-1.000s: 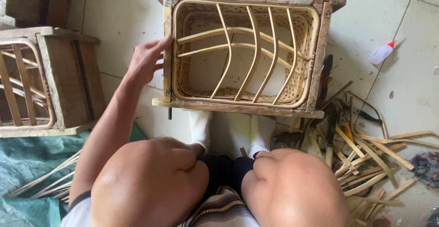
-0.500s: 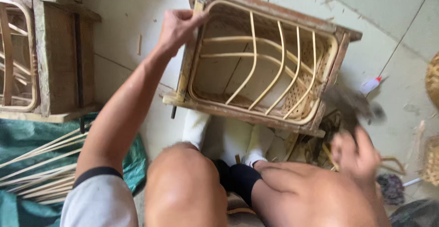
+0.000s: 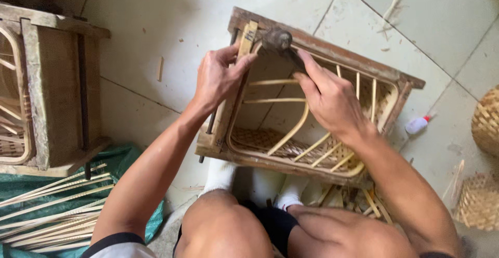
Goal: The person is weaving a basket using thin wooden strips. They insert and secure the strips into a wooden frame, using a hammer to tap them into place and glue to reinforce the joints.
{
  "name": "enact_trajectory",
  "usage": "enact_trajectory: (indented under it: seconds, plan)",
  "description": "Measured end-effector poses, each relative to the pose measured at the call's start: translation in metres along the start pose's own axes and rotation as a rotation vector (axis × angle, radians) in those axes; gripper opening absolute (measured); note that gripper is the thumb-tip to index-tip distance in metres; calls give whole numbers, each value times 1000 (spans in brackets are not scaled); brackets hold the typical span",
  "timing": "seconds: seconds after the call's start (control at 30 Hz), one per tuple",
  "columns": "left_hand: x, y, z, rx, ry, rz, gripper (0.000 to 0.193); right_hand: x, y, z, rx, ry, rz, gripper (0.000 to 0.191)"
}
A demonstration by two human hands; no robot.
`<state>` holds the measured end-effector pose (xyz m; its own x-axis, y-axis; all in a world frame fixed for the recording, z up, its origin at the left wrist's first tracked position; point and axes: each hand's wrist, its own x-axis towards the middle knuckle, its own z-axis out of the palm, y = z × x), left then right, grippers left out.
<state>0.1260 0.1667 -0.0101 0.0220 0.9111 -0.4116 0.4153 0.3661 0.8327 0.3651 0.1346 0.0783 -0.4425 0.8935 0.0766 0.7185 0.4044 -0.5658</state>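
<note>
A wooden box frame (image 3: 358, 63) with a half-woven rattan basket (image 3: 291, 143) inside lies on the tiled floor in front of my knees. My left hand (image 3: 218, 78) grips the frame's left edge, thumb and fingers around a pale wooden strip (image 3: 248, 34) at the top corner. My right hand (image 3: 330, 99) holds a hammer; its dark metal head (image 3: 276, 40) rests at that same top corner, close to my left fingers. Bent rattan ribs (image 3: 270, 82) cross the basket's opening below both hands.
A second wooden frame with a basket (image 3: 52, 86) stands at the left. Split bamboo strips (image 3: 47, 211) lie on a green tarp (image 3: 130, 159) at the lower left. A small white bottle (image 3: 418, 124) and woven baskets (image 3: 486, 123) sit at the right.
My right hand came up from the floor at the right with a hammer and now holds it at the frame's top left corner. The left hand stayed on the frame's left edge.
</note>
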Motion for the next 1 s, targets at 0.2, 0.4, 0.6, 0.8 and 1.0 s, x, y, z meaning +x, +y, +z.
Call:
enact_trajectory:
  seconds: [0.2, 0.4, 0.6, 0.8, 1.0]
  plan:
    - [1, 0, 1, -5, -28, 9, 49, 5, 2, 3, 37, 19, 83, 44]
    - [-2, -3, 0, 85, -11, 48, 49, -14, 7, -2, 32, 86, 82, 38]
    - [-5, -5, 4, -26, -59, -22, 46, -46, 18, -12, 50, 156, 378, 44]
    - [-8, 6, 3, -32, -57, 50, 43, -57, 29, -17, -8, 162, 136, 36]
    - [-30, 13, 7, 402, 125, 632, 49, -80, 40, -54, -125, -87, 751, 25]
